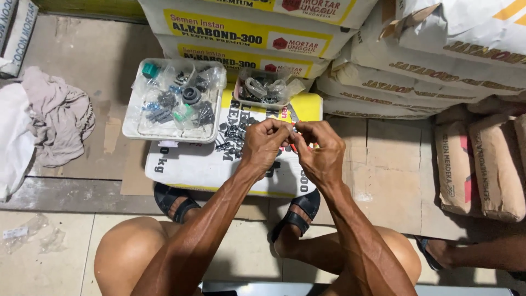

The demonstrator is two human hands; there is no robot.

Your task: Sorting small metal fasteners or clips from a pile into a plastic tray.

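Hands meet above a white sack (208, 164) that lies flat on the floor in front of the seated person. The left hand (267, 143) and the right hand (320, 153) are pressed together at the fingertips, both curled shut and pinching a small part (294, 129) between them; a little red and white shows there, but the part is too small and too hidden to tell its kind. It sits in the air over the sack's far right corner.

On the sack, just beyond the left hand, lies a loose heap of small dark metal pieces (234, 133). At the sack's far left corner rests a white tray (131, 126) filled with clear plastic bags of dark fittings and a few green ones. A smaller tray (237, 94) with more bagged pieces sits at the far edge, right of the first, touching the stacked sacks (246, 33) behind. A crumpled grey cloth (60, 118) lies on the floor well to the left. Both feet wear dark sandals (174, 201) at the sack's near edge.
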